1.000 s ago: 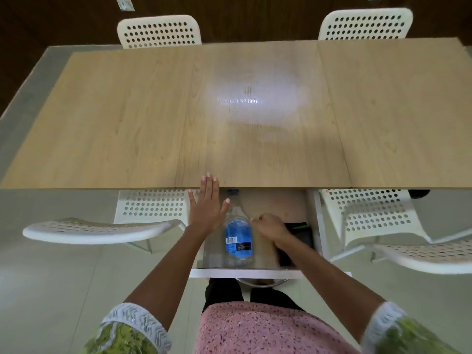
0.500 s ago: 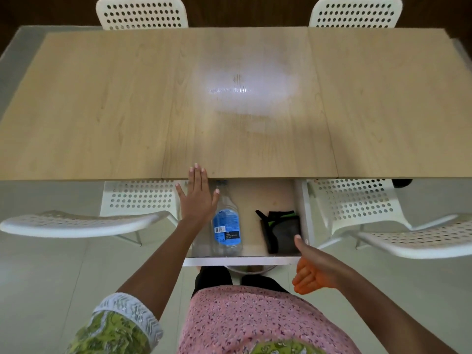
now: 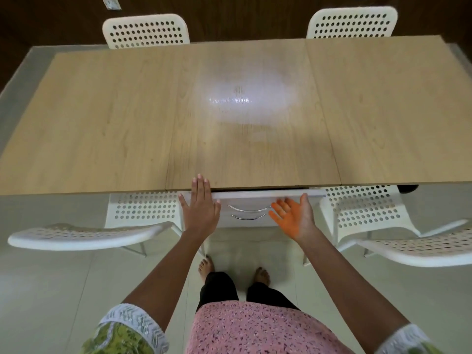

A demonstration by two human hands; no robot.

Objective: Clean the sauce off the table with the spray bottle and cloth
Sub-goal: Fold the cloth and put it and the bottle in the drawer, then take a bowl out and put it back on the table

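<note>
drawer (image 3: pixel 255 200) now shut under tabletop (image 3: pixel 127 123) near edge | bottle, cloth gone inside | left hand (image 3: pixel 201 208), right hand (image 3: pixel 293 215) released, empty | tabletop seemingly clean, task likely finished

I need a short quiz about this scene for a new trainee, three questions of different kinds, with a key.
1. True or false: the drawer under the table is pushed in.
2. Which hand lies palm down at the table edge: A) left hand B) right hand?
3. Fill in: the number of white chairs in view is ___.

Key: 1 true; 2 A; 3 four.
</note>
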